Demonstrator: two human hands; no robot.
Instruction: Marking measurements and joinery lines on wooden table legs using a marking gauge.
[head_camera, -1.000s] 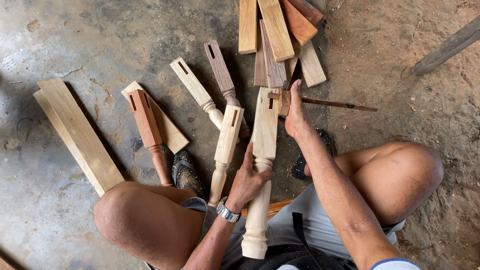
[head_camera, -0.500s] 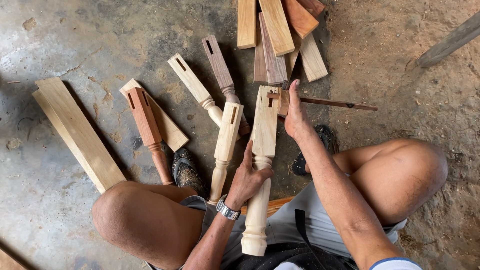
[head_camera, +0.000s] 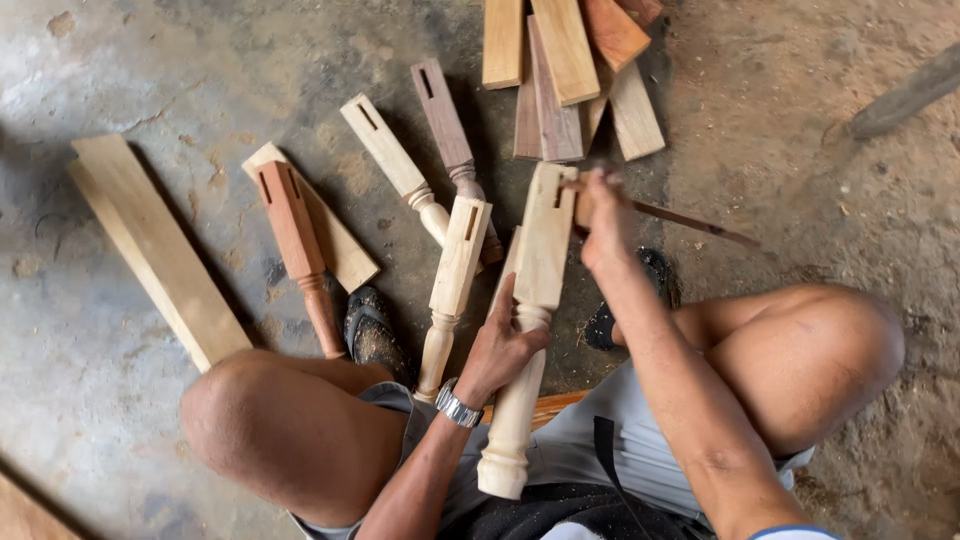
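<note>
The person squats on a grey concrete floor (head_camera: 120, 420) with a pale turned wooden leg with a square mortised head (head_camera: 530, 310) running between the knees, its rounded foot at six o'clock and its square head at twelve o'clock. The left hand (head_camera: 500, 345) is wrapped around the leg at its turned neck, fingers closed on the wood, with a silver wristwatch (head_camera: 458, 405) on the wrist. The right hand (head_camera: 605, 225) is up at the square head, closed around a slim dark-shafted tool with a wooden handle (head_camera: 690, 222) whose shaft runs out toward three o'clock; the handle end sits against the slot in the head. The two hands are apart, one low on the leg and one at its top.

At nine o'clock from the held leg stands a second pale turned leg (head_camera: 452, 290), just beside it. Farther toward ten o'clock lie a cream turned leg (head_camera: 390, 165), a dark brown turned leg (head_camera: 450, 140) and a reddish-brown turned leg (head_camera: 295, 245), the last resting on a short pale board (head_camera: 345, 255). A long pale plank (head_camera: 155, 250) lies at nine o'clock, well apart. At twelve o'clock is a stack of short mixed-colour wood offcuts (head_camera: 565, 70). A dark sandal (head_camera: 368, 335) shows beside the left knee.
</note>
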